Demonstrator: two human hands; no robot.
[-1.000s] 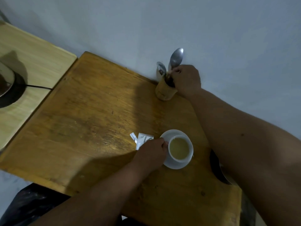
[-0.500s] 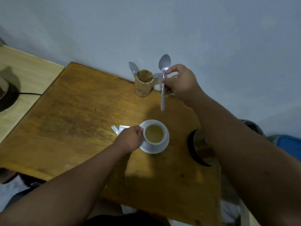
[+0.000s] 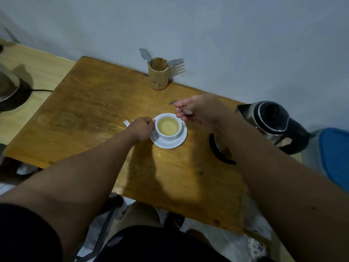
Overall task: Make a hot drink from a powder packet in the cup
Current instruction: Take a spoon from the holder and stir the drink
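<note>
head cam: left hand (image 3: 142, 128) clamped on cup (image 3: 168, 127) at its left side, cup sat on saucer (image 3: 170, 142) mid-table. right hand (image 3: 200, 112) pinched spoon (image 3: 184, 109), probably lying crosswise, just above-right of rim, nearer hand for stirring.

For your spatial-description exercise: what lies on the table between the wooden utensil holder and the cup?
In the head view, only bare wooden table lies between the utensil holder and the cup; the spoon in the right hand hangs just right of that stretch.
</note>
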